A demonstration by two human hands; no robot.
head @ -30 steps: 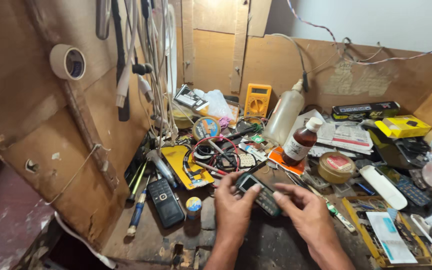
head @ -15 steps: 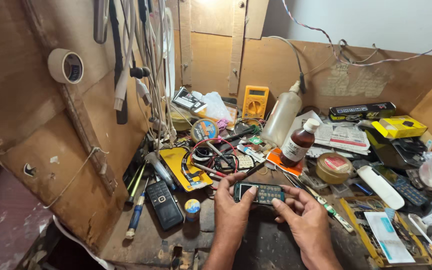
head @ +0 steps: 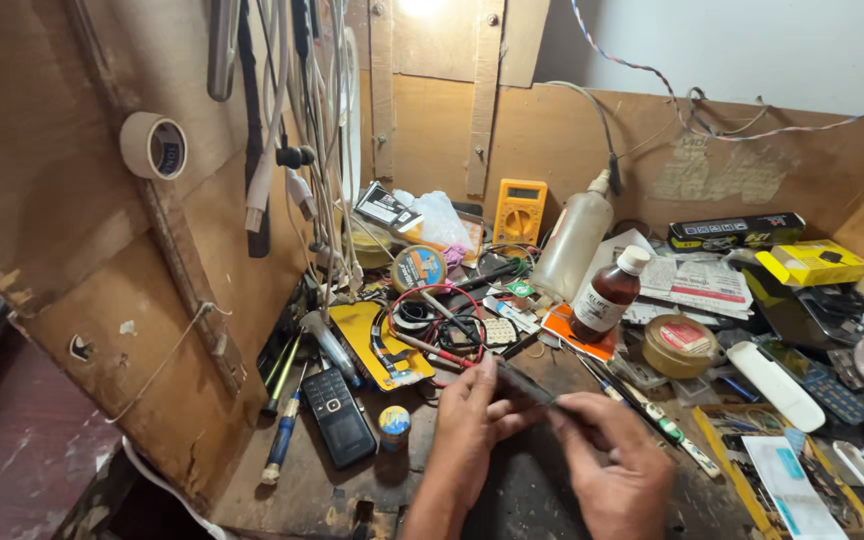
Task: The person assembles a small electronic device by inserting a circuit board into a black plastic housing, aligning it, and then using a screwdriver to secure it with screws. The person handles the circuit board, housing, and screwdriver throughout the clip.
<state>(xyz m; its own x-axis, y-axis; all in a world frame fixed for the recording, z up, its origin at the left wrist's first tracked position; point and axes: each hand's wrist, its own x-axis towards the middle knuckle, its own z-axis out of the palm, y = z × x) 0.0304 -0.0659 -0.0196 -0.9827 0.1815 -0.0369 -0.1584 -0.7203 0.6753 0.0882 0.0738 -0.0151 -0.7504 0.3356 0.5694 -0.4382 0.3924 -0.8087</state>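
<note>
Both my hands hold a small dark mobile phone (head: 527,385) edge-on over the dark worktop (head: 512,490). My left hand (head: 472,410) pinches its left end with thumb and fingers. My right hand (head: 617,460) grips its right end from the other side. Only the thin edge of the phone shows between the fingers. A black keypad phone (head: 338,416) lies flat to the left of my left hand, beside a small round tin (head: 394,424).
A brown bottle (head: 607,296), a white squeeze bottle (head: 574,240), a yellow multimeter (head: 519,212), red and black test leads (head: 432,325), screwdrivers (head: 282,440) and a round tin (head: 680,345) crowd the bench. Cables (head: 302,130) and a tape roll (head: 153,146) hang on the left wooden wall.
The phone in my hands has turned from face-up to edge-on. My hands have shifted slightly to the right and closer together around it.
</note>
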